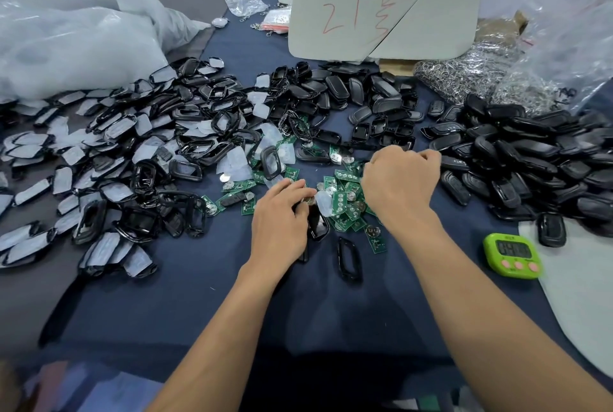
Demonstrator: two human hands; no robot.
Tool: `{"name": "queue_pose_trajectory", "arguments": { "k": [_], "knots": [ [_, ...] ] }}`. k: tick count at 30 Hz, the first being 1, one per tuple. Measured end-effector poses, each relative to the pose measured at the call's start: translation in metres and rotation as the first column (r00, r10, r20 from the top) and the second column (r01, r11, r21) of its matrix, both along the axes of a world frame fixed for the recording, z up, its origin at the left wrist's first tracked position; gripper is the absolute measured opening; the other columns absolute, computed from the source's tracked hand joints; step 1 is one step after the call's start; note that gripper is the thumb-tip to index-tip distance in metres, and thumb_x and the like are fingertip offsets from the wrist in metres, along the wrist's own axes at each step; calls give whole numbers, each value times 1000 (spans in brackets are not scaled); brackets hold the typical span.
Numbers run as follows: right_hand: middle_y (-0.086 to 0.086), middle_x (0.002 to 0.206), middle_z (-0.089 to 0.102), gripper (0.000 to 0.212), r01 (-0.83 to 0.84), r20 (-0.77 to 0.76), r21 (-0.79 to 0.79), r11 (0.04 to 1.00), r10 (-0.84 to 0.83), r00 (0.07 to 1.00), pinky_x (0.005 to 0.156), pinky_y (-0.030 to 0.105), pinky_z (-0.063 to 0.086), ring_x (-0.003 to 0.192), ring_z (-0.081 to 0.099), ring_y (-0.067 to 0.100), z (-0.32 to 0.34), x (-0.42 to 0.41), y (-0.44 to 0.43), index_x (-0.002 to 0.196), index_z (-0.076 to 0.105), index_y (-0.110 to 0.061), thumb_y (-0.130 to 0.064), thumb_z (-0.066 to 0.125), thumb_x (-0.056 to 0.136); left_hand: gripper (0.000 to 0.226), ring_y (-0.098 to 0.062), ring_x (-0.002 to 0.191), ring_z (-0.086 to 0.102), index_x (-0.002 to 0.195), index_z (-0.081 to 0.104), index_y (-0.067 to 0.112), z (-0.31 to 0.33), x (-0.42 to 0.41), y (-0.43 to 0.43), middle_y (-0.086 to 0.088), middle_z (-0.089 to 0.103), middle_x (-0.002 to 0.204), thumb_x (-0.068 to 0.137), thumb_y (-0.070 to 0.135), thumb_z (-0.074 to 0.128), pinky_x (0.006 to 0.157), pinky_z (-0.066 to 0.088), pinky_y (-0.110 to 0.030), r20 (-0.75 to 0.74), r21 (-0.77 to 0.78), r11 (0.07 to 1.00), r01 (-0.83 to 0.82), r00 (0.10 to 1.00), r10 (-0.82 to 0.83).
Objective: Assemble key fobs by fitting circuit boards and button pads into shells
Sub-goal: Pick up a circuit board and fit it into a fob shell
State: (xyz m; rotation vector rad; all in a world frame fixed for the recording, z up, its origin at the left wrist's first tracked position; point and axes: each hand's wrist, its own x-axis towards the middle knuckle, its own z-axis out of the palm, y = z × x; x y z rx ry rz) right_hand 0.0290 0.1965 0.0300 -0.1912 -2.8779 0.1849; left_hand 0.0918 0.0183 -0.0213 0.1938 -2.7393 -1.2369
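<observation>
1. Dark blue cloth covers the desk (199,295).
2. Left hand (282,216) curls round a black shell (319,227) at centre frame, its long axis running up-frame.
3. Right hand (401,179) is curled, knuckles up; what it holds, I cannot tell.
4. Green circuit boards (345,202) lie between the hands, just upper right of the shell, nearer the right hand.

Green circuit boards (343,201) heaped centre; black shells (336,88) piled behind; translucent pads (323,202) scattered among them

The left hand (282,212) covers most of a black shell (319,225); the right hand (399,181) curls its fingers out of sight, hiding any hold. Digits on the green timer (512,254) are blurred, and the grey sheet (577,295) beside it is cut off.
</observation>
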Motion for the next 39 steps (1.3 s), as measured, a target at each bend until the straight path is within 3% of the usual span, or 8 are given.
{"name": "queue_pose_trajectory", "arguments": {
  "k": [7, 14, 17, 20, 27, 30, 36, 39],
  "knots": [
    [5, 107, 71, 33, -331, 213, -38, 943, 332, 919, 95, 41, 33, 111, 54, 31, -6, -7, -22, 110, 73, -19, -3, 60, 85, 37, -2, 122, 57, 127, 74, 21, 0, 3, 1, 18, 67, 122, 100, 3, 57, 99, 31, 0, -95, 33, 999, -34, 995, 37],
    [-2, 79, 69, 27, -305, -1, -165, 938, 309, 951, 98, 38, 33, 93, 57, 24, -8, 4, -13, 96, 77, -19, -7, 54, 92, 35, 14, 78, 63, 129, 73, 26, 7, 12, -6, 30, 72, 102, 106, 10, 53, 69, 42, -2, -115, 311, 926, -213, 959, 259],
    [4, 57, 61, 27, -171, -126, -595, 786, 119, 985, 79, 30, 49, 61, 54, 17, -3, 25, -9, 78, 71, -12, -18, 50, 94, 35, 13, 85, 65, 125, 75, 27, 12, 19, 0, 28, 74, 99, 103, 7, 57, 72, 42, -2, -154, 337, 918, -208, 950, 272],
    [-16, 60, 67, 32, 10, -11, -847, 532, -38, 999, 53, 10, 41, 58, 56, -3, 1, 50, -5, 67, 72, -47, -28, 61, 90, 43, 7, 78, 58, 122, 76, 34, 14, 34, 7, 28, 74, 93, 96, 3, 61, 77, 47, -18, -188, 189, 968, -163, 962, 198],
    [-24, 51, 54, 13, 177, 168, -977, 116, -78, 983, 55, 11, 41, 56, 49, -3, -8, 79, 7, 91, 79, -21, -13, 70, 95, 56, 0, 119, 49, 126, 70, 47, 21, 64, -16, 32, 63, 124, 72, 43, 84, 103, 30, -24, 0, -257, 963, 86, 996, -89],
    [-9, 56, 53, 12, 205, 209, -977, -57, -54, 977, 54, 18, 37, 54, 41, 6, -7, 85, 3, 99, 77, -8, -6, 65, 97, 57, -4, 118, 59, 127, 71, 46, 23, 63, -28, 23, 70, 127, 75, 28, 88, 102, 38, -19, 101, -141, 981, 131, 988, -117],
    [-5, 72, 66, 11, 156, 145, -981, -113, 99, 985, 61, 23, 49, 64, 55, 12, -6, 104, -7, 97, 78, -9, -2, 72, 92, 28, -15, 84, 70, 109, 80, 40, 27, 58, -26, 10, 79, 99, 90, 20, 74, 86, 56, -30, -5, -138, 990, -33, 999, 33],
    [-8, 69, 59, 31, 109, 107, -994, -23, 79, 991, 55, 22, 46, 58, 54, 13, -7, 107, -7, 100, 75, -15, 12, 65, 89, 55, -7, 115, 60, 125, 73, 42, 28, 59, -27, 19, 72, 125, 79, 11, 75, 104, 48, -27, -16, -242, 963, 117, 992, -124]
  ]
}}
